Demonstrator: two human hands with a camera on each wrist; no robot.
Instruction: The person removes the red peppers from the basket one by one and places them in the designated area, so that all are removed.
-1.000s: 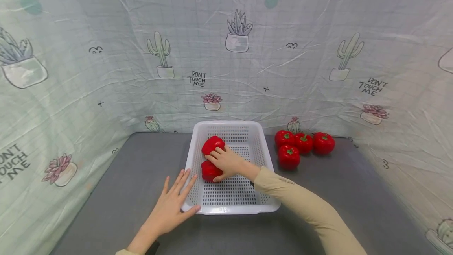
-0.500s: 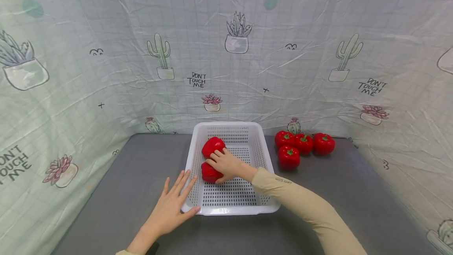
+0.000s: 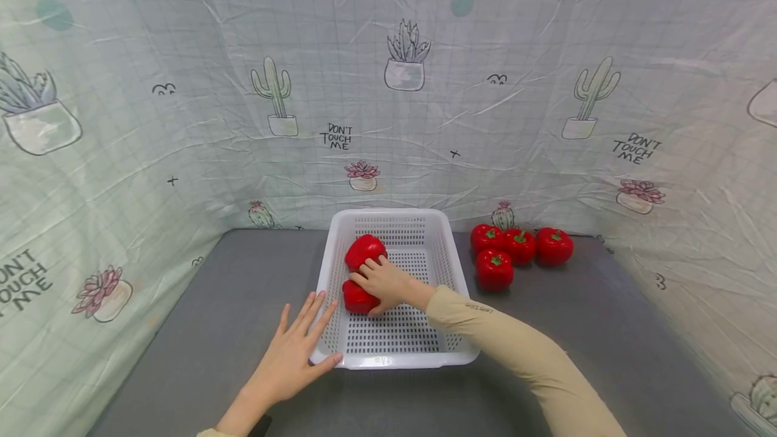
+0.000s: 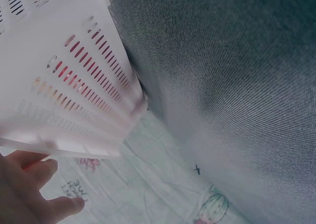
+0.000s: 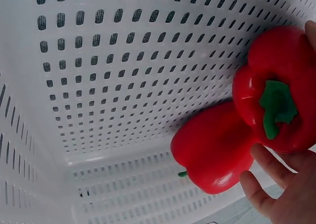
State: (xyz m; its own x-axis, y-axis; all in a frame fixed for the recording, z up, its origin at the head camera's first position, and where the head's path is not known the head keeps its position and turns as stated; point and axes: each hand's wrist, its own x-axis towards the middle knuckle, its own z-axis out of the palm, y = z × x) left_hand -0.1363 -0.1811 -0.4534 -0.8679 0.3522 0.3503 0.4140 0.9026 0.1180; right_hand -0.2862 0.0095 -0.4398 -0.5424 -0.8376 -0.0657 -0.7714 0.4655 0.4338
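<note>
A white perforated plastic basket stands on the grey table with two red bell peppers inside, along its left side. My right hand reaches in and grips the nearer bell pepper, its thumb and fingers on opposite sides. The farther bell pepper lies on its side just beyond; in the right wrist view the gripped bell pepper shows its green stem and seems to touch it. My left hand has its fingers spread straight over the basket's left rim near the front corner.
Several more red bell peppers sit in a cluster on the table to the right of the basket. A cloth curtain with cactus drawings hangs behind and at both sides.
My right hand and the nearer bell pepper have shifted very slightly to the left and nearer. The left hand and the basket stay where they were.
</note>
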